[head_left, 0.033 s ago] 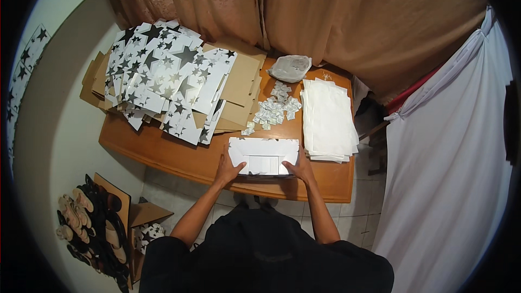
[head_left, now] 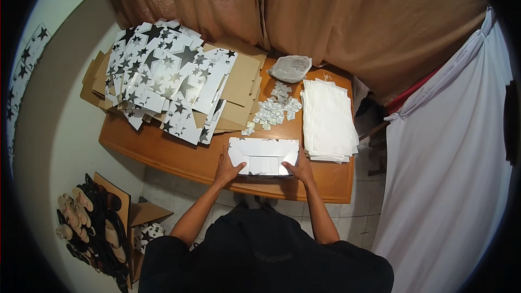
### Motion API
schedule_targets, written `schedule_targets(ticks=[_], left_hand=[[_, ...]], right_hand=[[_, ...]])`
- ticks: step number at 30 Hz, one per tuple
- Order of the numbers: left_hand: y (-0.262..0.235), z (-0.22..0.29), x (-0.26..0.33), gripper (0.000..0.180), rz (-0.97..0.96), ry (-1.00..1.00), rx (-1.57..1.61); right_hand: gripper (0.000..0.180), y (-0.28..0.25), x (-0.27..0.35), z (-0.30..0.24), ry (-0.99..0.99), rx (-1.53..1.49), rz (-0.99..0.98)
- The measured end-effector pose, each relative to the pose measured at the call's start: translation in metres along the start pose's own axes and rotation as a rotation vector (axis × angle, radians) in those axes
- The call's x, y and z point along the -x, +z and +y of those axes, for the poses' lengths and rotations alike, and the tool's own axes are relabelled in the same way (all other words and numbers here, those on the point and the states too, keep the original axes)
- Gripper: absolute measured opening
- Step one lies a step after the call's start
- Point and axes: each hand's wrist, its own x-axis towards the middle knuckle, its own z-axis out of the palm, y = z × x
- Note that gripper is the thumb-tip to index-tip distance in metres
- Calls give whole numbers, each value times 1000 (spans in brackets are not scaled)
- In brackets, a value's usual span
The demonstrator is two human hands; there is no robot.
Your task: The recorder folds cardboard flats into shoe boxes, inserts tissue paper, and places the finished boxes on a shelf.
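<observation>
A small white cardboard box point(head_left: 264, 149), with dark star shapes along its rim, rests at the front edge of the wooden table. It stands open toward me, its folded inner flaps showing. At its left end, my left hand point(head_left: 227, 169) grips the wall, thumb over the near corner. The right end is gripped the same way by my right hand point(head_left: 300, 168). The fingers on the outer sides are partly hidden. Just beyond the box lie several small pale packets point(head_left: 274, 111) in a loose heap.
A big pile of star-printed card sheets point(head_left: 163, 76) covers the table's left, over brown cardboard point(head_left: 241, 84). White paper sheets point(head_left: 326, 119) are stacked at right. A clear plastic bag point(head_left: 290, 69) sits at the back. Shoes point(head_left: 92, 222) hang on a rack at lower left.
</observation>
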Motion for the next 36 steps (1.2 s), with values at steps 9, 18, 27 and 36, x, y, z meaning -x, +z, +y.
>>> schedule_targets(ticks=[9,18,27,36], left_hand=[[-35,47,10,98,-40,-68,-53],[-89,130,22,92,226,215,206],[-74,82,9,71,151,207,386],[-25,-5,32,62,135,18,395]], right_hand=[[116,-16,5,-19,9,235,112],[66,-66,24,-102,-150,-495,422],[67,-41,17,-69,-148,-440,332],[53,16,21,23,-60,-207,216]])
